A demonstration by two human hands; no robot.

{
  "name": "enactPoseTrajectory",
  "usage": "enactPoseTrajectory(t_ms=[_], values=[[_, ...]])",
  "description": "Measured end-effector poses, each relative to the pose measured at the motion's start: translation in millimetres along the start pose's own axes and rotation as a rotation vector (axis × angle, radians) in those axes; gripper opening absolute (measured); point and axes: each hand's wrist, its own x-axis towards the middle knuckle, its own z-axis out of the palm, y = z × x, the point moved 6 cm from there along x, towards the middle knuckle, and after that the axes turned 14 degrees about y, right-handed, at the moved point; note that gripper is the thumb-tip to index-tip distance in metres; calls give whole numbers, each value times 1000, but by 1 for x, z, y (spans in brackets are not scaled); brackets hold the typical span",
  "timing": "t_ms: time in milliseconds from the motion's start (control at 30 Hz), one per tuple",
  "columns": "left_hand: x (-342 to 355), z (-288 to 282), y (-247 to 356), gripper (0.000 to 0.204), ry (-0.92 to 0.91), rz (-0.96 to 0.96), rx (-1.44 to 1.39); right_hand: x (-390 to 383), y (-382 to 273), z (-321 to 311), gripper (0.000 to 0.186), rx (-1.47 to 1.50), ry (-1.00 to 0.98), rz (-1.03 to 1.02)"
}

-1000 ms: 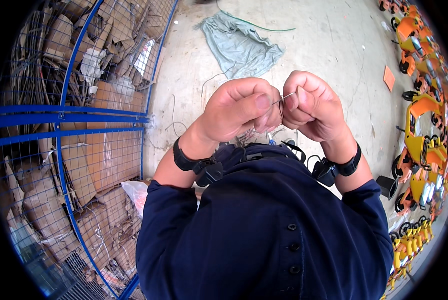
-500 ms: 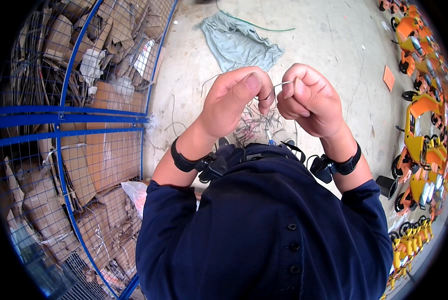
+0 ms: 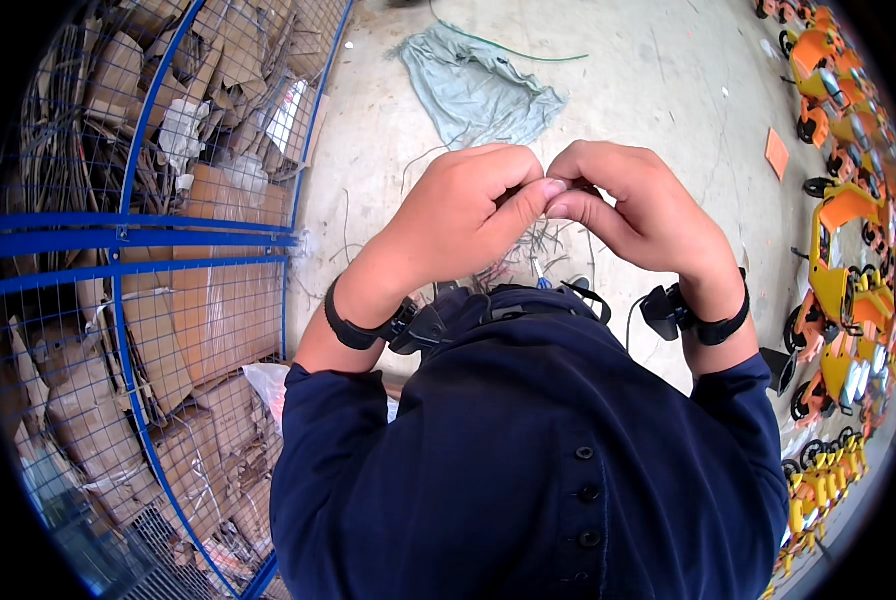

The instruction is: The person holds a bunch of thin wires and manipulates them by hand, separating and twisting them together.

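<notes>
My left hand (image 3: 468, 205) and my right hand (image 3: 640, 205) meet in front of me, thumbs and fingertips pinched together and touching. Between them the fingers cover a thin wire, which showed plainly half a second ago; hardly any of it is visible now. Both hands are closed. Below and behind them, on the concrete floor, lies a loose heap of cut wire pieces (image 3: 498, 268), partly hidden by my hands and clothing. Black straps with small devices circle both wrists.
A blue wire-mesh cage (image 3: 133, 240) full of flattened cardboard stands on the left. Beyond my hands a grey-green cloth (image 3: 478, 95) lies on the floor, with a green strand beside it. Yellow and orange balance bikes (image 3: 838, 250) line the right; an orange card (image 3: 777, 154) lies nearby.
My hands have come together from slightly apart, and their fingertips now touch. The wire that spanned the gap is covered by the fingers. Both wrists have turned.
</notes>
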Motion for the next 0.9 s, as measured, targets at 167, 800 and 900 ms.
enactPoseTrajectory(t_ms=[167,800,900], values=[[-10,10,-20,25,-161,-335,-293,-6,4,5,9,31,-74,99],[-13,23,-5,32,-156,-289,-1233,-20,20,31,22,1295,-19,449],[-10,23,-2,32,-168,-252,-1250,-18,20,32,23,1411,6,441]])
